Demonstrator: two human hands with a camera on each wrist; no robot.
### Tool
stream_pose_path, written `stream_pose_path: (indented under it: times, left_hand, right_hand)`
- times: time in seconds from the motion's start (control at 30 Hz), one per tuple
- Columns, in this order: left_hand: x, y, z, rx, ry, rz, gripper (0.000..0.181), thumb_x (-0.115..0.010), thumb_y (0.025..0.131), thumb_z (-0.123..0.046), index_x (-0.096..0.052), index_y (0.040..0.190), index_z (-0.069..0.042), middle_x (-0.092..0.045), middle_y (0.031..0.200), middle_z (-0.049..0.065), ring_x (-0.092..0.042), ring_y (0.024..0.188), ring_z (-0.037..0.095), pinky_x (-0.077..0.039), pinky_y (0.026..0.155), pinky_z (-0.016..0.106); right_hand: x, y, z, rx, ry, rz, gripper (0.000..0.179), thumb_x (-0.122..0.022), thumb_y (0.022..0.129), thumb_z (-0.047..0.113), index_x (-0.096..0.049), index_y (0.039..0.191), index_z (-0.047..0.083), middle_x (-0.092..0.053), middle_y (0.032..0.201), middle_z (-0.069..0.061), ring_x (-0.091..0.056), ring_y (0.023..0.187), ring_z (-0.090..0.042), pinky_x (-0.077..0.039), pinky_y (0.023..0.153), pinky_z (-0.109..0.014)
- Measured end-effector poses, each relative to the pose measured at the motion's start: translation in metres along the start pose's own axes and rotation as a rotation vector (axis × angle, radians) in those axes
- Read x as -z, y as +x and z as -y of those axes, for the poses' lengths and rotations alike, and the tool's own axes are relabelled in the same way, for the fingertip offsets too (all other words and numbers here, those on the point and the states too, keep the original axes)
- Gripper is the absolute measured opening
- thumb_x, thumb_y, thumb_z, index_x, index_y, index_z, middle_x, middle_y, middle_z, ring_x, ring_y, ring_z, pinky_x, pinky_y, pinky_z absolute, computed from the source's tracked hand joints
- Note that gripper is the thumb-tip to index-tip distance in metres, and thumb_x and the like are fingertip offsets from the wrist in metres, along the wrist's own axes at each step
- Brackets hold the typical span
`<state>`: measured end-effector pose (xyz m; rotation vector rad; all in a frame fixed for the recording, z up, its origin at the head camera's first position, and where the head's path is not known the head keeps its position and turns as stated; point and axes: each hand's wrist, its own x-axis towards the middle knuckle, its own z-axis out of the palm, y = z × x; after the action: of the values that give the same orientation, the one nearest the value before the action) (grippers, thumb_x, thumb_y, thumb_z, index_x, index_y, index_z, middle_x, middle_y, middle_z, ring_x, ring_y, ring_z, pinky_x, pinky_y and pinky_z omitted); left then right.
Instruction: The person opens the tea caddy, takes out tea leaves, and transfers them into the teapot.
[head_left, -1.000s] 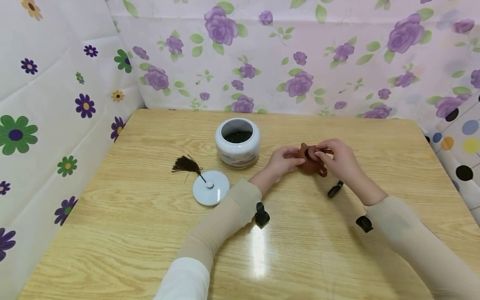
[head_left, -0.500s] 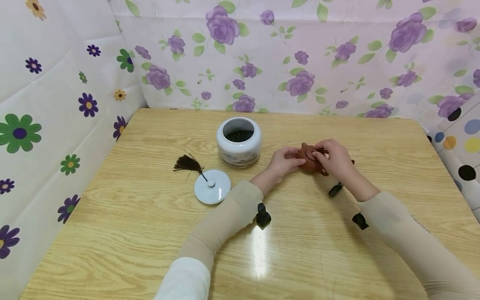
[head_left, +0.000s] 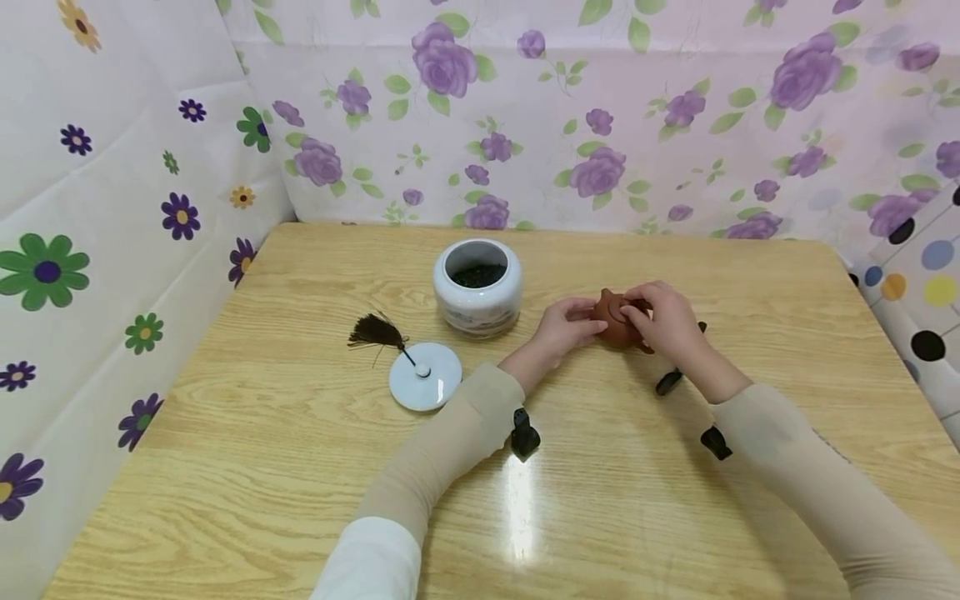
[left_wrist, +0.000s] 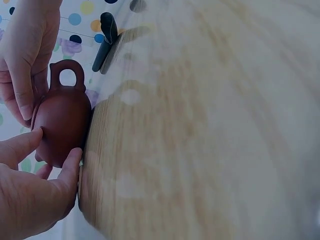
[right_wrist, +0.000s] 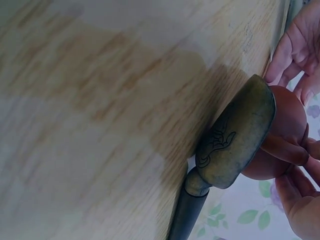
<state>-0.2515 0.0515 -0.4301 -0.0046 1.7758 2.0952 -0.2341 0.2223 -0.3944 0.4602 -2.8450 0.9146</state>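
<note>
A small brown clay teapot [head_left: 617, 332] stands on the table at right of centre. My left hand [head_left: 560, 328] holds its left side, thumb and fingers about the body, as the left wrist view shows. My right hand [head_left: 667, 321] pinches the top of the teapot's lid [head_left: 621, 310], which lies over the opening; the knob is hidden by the fingers. In the right wrist view, a dark tea scoop [right_wrist: 237, 132] with an engraved bowl lies in front of the teapot. My right wrist partly covers this scoop in the head view.
Left of the teapot stands a white porcelain jar [head_left: 477, 308] with dark tea leaves [head_left: 478, 276] inside. Its white lid [head_left: 425, 392], with a dark tassel [head_left: 377, 331], lies near my left forearm. Flowered cloth [head_left: 525, 125] hangs behind the wooden table [head_left: 262, 467].
My right hand has shifted slightly left and lowered the teapot lid, which was tilted with a dark gap beneath it, over the opening. My left hand stays on the teapot.
</note>
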Motion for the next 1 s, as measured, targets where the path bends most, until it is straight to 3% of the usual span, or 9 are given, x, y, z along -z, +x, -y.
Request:
stream_pose_path:
  times: [0.17, 0.33, 0.5, 0.6, 0.7, 0.83, 1.0]
  left_hand:
    - [0.002, -0.005, -0.002, -0.013, 0.075, 0.002, 0.046, -0.067, 0.086, 0.001, -0.054, 0.13, 0.0, -0.059, 0.127, 0.019, -0.061, 0.111, 0.026, -0.054, 0.089, 0.037]
    - [0.01, -0.01, -0.008, -0.048, 0.283, 0.016, 0.044, -0.069, 0.085, -0.006, -0.057, 0.127, -0.002, -0.06, 0.126, 0.017, -0.06, 0.111, 0.023, -0.055, 0.076, 0.027]
    - [0.022, -0.024, -0.022, -0.067, 0.442, 0.056, 0.047, -0.068, 0.088, -0.015, -0.055, 0.131, -0.004, -0.054, 0.134, 0.016, -0.056, 0.117, 0.027, -0.055, 0.084, 0.037]
    - [0.03, -0.036, -0.033, -0.089, 0.507, 0.087, 0.046, -0.066, 0.089, -0.018, -0.054, 0.132, -0.006, -0.052, 0.137, 0.014, -0.054, 0.12, 0.027, -0.053, 0.089, 0.037]
    - [0.041, -0.048, -0.044, -0.147, 0.58, 0.11, 0.045, -0.065, 0.091, -0.019, -0.053, 0.132, -0.006, -0.053, 0.137, 0.014, -0.052, 0.123, 0.028, -0.05, 0.094, 0.034]
    - [0.058, -0.061, -0.061, -0.26, 0.652, 0.102, 0.042, -0.066, 0.09, -0.016, -0.055, 0.129, -0.003, -0.056, 0.132, 0.016, -0.052, 0.123, 0.032, -0.044, 0.103, 0.039]
    - [0.08, -0.081, -0.077, -0.342, 0.656, 0.066, 0.039, -0.067, 0.09, -0.017, -0.06, 0.126, -0.006, -0.058, 0.131, 0.01, -0.054, 0.121, 0.029, -0.048, 0.098, 0.038]
  right_hand:
    - [0.001, -0.002, 0.002, -0.024, 0.021, 0.002, 0.026, -0.057, 0.095, 0.011, -0.061, 0.113, -0.008, -0.056, 0.111, -0.027, -0.055, 0.102, -0.042, -0.048, 0.086, -0.055]
    - [0.008, -0.004, 0.008, -0.064, 0.078, 0.003, 0.037, -0.055, 0.098, 0.022, -0.056, 0.122, -0.006, -0.053, 0.121, -0.027, -0.053, 0.111, -0.047, -0.046, 0.091, -0.058]
    - [0.014, -0.005, 0.018, -0.048, 0.13, -0.041, 0.043, -0.054, 0.098, 0.023, -0.051, 0.128, -0.007, -0.051, 0.126, -0.028, -0.05, 0.115, -0.044, -0.046, 0.094, -0.057]
    - [0.016, -0.006, 0.025, -0.025, 0.15, -0.078, 0.045, -0.056, 0.096, 0.023, -0.05, 0.129, -0.007, -0.053, 0.126, -0.027, -0.049, 0.117, -0.041, -0.045, 0.095, -0.056]
    - [0.019, -0.006, 0.033, -0.024, 0.185, -0.098, 0.051, -0.059, 0.095, 0.027, -0.047, 0.134, -0.004, -0.052, 0.129, -0.025, -0.048, 0.119, -0.038, -0.044, 0.097, -0.054]
    - [0.02, -0.003, 0.044, 0.002, 0.238, -0.12, 0.058, -0.063, 0.092, 0.028, -0.043, 0.138, -0.002, -0.05, 0.133, -0.023, -0.047, 0.121, -0.037, -0.045, 0.097, -0.053]
    - [0.019, 0.001, 0.057, 0.056, 0.294, -0.134, 0.06, -0.066, 0.091, 0.025, -0.042, 0.138, -0.003, -0.048, 0.134, -0.024, -0.047, 0.12, -0.038, -0.046, 0.094, -0.054]
